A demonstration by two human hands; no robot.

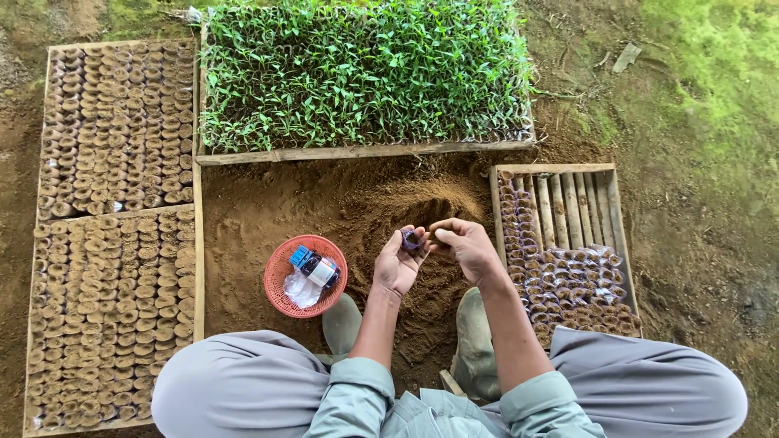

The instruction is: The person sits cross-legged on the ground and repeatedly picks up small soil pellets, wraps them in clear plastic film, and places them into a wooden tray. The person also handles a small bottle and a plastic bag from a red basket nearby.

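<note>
A small purple cup [411, 239], a soft little seedling pot by the look of it, sits between the two hands, above the mound of loose soil [422, 212] on the ground in front of the squatting person. The left hand [398, 264] cradles it from below and to the left, palm turned up, fingers curled round its lower side; the right hand [464, 243] comes in from the right at the same height, its grip closed with thumb and fingertips pinched at the cup's rim (whether they hold a pinch of soil or the rim itself cannot be told at this size). So the cup lies right at the meeting of both hands, its mouth turned towards the right hand, and both hands touch it. Only its dark purple rim and a bit of wall show; the rest is hidden by fingers. Just left of the left hand lies a red basket [280, 285] holding a small blue-capped bottle [315, 267] and a clear bag. To the right is a wooden crate [554, 169] partly filled with more purple cups. On the far left stand two trays of soil-filled pots [114, 235], and beyond the mound a tray of green seedlings [361, 73].
</note>
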